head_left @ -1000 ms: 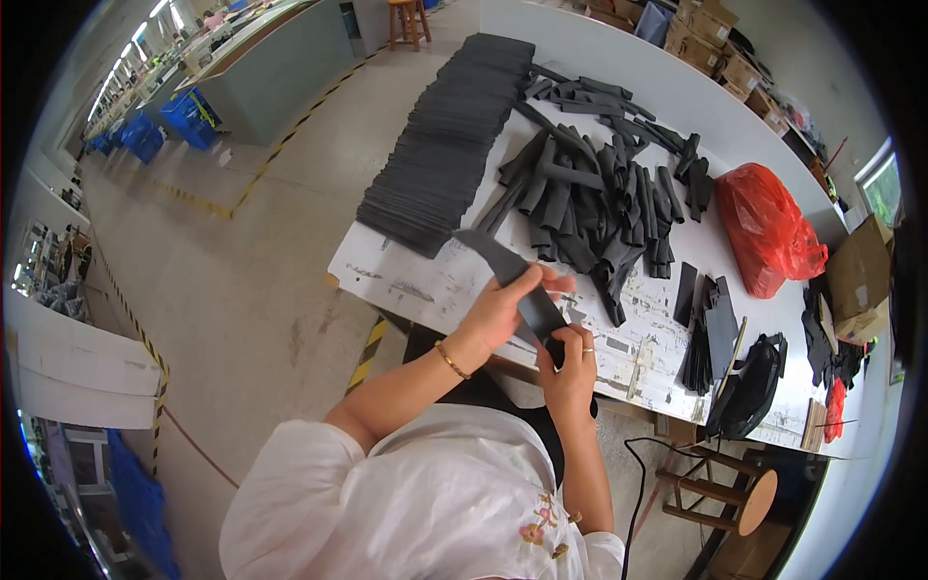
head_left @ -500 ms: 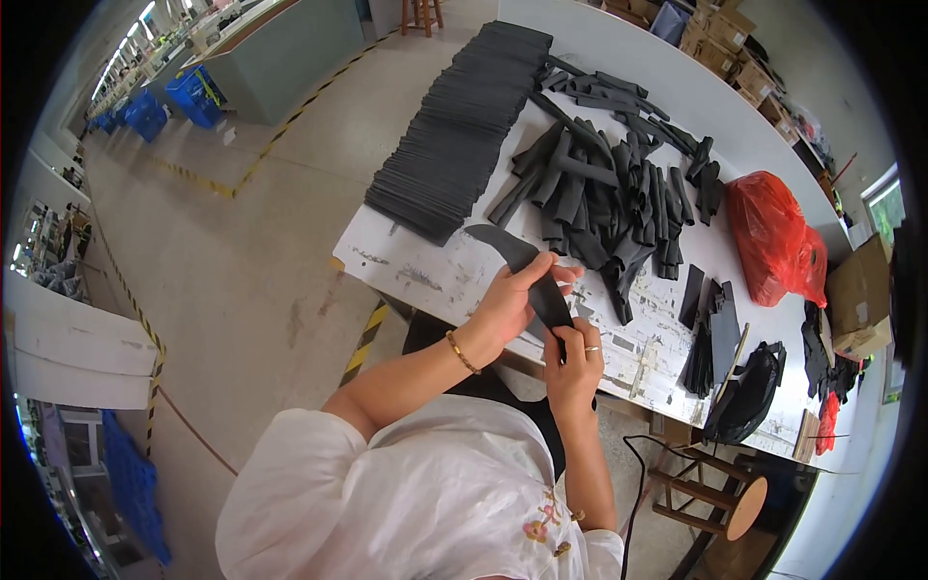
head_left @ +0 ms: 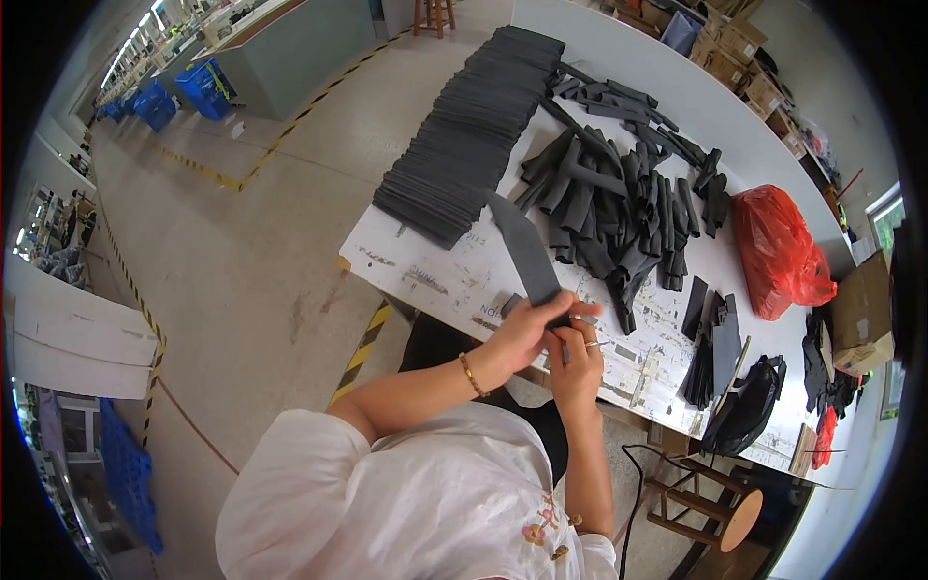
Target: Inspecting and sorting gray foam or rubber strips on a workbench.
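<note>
A flat dark grey strip of fabric-like material [head_left: 523,249] rises from my hands over the table's near edge, its pointed far end beside the long stack. My left hand [head_left: 522,340] is closed on the strip's lower part, thumb on top. Close against it, my right hand [head_left: 577,365] pinches the near end, which is mostly covered by fingers. Beyond them lies a long row of tightly stacked dark strips [head_left: 474,126]. To its right is a loose heap of curled dark pieces [head_left: 604,198].
The white, scuffed table [head_left: 416,275] also bears a red plastic bag [head_left: 773,256], flat dark strips [head_left: 713,338] and a black bag [head_left: 749,411]. A wooden stool [head_left: 739,520] stands at the lower right. Cardboard boxes [head_left: 860,309] are at the right.
My left hand has slid down the strip toward my right hand, so more of the strip extends beyond it. The strip has turned its broad face more into view.
</note>
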A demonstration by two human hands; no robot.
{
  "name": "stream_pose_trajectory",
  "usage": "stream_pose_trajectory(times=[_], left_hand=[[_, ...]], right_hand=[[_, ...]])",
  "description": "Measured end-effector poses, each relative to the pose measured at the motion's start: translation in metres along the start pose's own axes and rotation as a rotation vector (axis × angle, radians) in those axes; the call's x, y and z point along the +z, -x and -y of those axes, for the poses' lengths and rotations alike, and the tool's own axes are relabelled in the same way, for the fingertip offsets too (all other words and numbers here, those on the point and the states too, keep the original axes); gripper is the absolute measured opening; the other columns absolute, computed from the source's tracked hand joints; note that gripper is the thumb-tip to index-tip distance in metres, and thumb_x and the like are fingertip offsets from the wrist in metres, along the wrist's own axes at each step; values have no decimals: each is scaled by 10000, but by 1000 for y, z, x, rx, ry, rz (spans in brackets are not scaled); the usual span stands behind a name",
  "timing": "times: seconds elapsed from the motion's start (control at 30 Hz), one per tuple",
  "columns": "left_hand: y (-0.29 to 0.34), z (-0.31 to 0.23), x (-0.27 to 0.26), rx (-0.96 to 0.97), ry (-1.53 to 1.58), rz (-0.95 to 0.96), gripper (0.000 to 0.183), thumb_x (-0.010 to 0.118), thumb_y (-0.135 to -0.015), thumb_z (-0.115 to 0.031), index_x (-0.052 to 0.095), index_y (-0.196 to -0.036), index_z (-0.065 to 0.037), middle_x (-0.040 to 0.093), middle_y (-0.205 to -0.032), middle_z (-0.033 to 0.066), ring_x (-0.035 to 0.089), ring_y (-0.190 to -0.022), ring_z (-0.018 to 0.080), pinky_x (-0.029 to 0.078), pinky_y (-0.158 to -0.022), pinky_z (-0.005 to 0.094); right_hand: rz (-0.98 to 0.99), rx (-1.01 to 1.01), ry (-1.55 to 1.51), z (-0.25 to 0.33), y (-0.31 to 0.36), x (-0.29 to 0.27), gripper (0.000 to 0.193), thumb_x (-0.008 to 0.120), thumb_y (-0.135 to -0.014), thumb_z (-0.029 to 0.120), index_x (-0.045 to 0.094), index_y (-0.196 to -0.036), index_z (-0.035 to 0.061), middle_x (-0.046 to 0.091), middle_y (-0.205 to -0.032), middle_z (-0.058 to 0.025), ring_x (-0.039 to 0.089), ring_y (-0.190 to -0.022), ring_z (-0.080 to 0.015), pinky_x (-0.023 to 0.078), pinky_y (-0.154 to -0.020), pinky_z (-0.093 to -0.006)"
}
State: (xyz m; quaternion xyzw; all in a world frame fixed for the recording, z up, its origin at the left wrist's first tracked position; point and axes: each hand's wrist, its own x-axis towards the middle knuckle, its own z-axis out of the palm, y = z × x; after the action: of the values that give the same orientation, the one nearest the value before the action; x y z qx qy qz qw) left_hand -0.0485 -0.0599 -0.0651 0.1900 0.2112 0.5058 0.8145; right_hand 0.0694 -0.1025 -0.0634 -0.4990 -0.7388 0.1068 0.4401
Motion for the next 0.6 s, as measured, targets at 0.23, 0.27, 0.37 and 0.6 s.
stream_pose_trajectory(times=[0.23, 0.27, 0.37, 0.6], left_hand=[[-5, -46, 10, 212, -73, 29, 259, 602, -957, -222, 624, -1121, -22, 688, -1037, 176, 660, -1019, 313, 516, -921, 415], [-7, -41, 8, 224, -62, 79, 296, 603, -957, -235, 621, -1153, -14, 692, -1007, 164, 675, -968, 325, 526, -898, 433], [-4, -35, 17, 262, -43, 57, 292, 599, -959, -249, 628, -1122, -8, 695, -976, 146, 679, -952, 330, 531, -886, 438], [2, -25, 20, 197, 13, 61, 307, 598, -960, -265, 604, -1135, -13, 688, -916, 109, 669, -987, 301, 513, -920, 406]], right_hand=[[8, -59, 8, -1, -3, -18, 162, 716, -786, -24, 584, -878, -1, 602, -936, -165, 614, -731, -336, 502, -604, -404], [-11, -101, 32, 2, -5, -21, 169, 722, -777, -28, 586, -874, 1, 602, -935, -163, 612, -727, -333, 502, -602, -403], [-52, -145, 29, 2, -9, -26, 190, 735, -752, -43, 591, -867, 4, 601, -930, -153, 607, -715, -320, 497, -593, -387], [-63, -164, -19, 4, -9, -23, 207, 736, -735, -67, 591, -868, -2, 593, -930, -142, 590, -695, -293, 479, -574, -364]])
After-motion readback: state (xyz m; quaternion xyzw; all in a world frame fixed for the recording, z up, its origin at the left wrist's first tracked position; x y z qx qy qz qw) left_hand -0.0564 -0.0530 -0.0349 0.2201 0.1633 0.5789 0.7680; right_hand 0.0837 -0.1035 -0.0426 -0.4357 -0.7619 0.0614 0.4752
